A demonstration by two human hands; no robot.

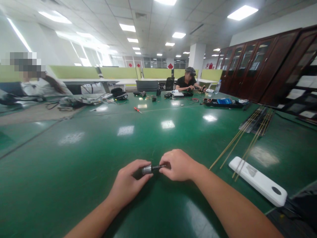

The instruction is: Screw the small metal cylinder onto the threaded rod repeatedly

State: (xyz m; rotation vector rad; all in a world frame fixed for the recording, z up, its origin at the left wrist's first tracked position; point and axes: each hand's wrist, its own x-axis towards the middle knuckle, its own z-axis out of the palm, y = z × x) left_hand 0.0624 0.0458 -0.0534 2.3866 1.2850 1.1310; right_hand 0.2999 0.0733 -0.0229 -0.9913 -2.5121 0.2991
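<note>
A short silver metal cylinder (147,170) is held between the thumb and fingers of my left hand (130,178). From its right end runs a thin dark ridged shaft (155,167). My right hand (177,165) pinches the far end of that shaft, and its fingertips partly hide it. Both hands are just above the green tabletop (104,148), and the part lies about level between them.
To the right lie a long white device (257,181) and several thin wooden sticks (228,148). Farther back are a red screwdriver (137,110), a tray with blue items (223,102) and cables with electronics (74,103). A person (189,81) works across the table; another person sits far left.
</note>
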